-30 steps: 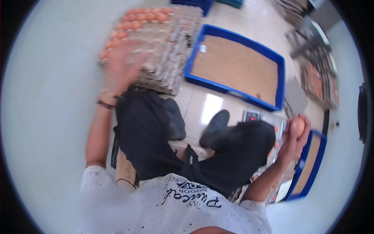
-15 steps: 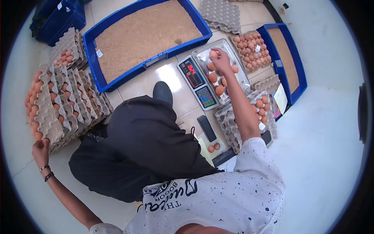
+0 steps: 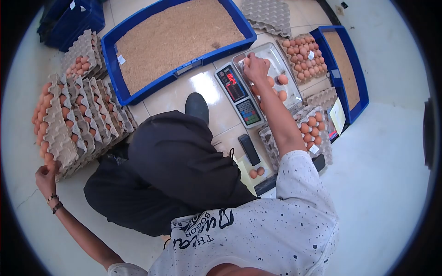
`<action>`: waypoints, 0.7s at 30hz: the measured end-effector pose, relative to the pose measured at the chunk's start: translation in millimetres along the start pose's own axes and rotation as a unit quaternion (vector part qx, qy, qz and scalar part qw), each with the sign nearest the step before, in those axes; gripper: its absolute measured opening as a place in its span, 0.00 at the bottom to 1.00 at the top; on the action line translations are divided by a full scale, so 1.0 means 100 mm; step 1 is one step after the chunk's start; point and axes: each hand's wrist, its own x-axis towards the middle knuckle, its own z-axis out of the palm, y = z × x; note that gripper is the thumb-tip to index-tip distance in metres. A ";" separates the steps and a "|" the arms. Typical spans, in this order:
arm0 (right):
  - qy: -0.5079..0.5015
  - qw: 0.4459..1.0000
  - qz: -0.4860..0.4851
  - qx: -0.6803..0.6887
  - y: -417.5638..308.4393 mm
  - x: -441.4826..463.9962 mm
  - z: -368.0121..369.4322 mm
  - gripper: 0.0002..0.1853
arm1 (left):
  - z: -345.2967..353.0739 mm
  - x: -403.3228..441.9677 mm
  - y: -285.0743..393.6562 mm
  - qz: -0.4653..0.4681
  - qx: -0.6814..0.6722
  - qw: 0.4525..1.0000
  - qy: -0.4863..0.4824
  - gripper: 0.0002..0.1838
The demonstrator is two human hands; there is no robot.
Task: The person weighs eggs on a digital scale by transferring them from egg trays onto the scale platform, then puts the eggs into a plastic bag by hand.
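Note:
My right hand [image 3: 257, 69] reaches over the steel pan [image 3: 291, 94] of a digital scale [image 3: 238, 96]. Its fingers are closed around a brown egg [image 3: 247, 60], partly covered by them. Several other eggs [image 3: 282, 79] lie loose on the pan, some hidden under my hand and forearm. Red digits glow on the scale's display. Far to the left, my left hand [image 3: 46, 178] has its fingers curled together at the near corner of a stack of egg trays [image 3: 62, 145] full of eggs. What lies between those fingertips is not clear.
A large blue tub [image 3: 184, 69] of brown granular material lies ahead, with a smaller blue tub [image 3: 363, 99] at right. Trays of eggs [image 3: 304, 60] and a part-filled egg tray [image 3: 313, 129] flank the scale. A dark phone-like object [image 3: 249, 149] and two eggs [image 3: 257, 172] lie near my knee.
My right hand has moved with the egg toward the display side of the pan, uncovering eggs on the far side. My left hand stays at the tray corner. The view has shifted slightly.

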 end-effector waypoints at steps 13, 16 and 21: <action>-0.033 0.702 -0.159 0.693 -1.76 -1.24 -2.51 0.16 | -0.46 -1.70 1.30 0.248 -0.536 0.802 -0.092 0.35; -0.108 0.778 -0.435 0.440 -2.13 -1.79 -3.20 0.24 | -0.33 -1.99 2.04 0.209 -0.669 0.632 -0.330 0.32; -0.078 0.855 -0.404 0.314 -2.10 -2.06 -3.05 0.27 | -0.14 -2.15 2.46 0.163 -0.679 0.569 -0.434 0.28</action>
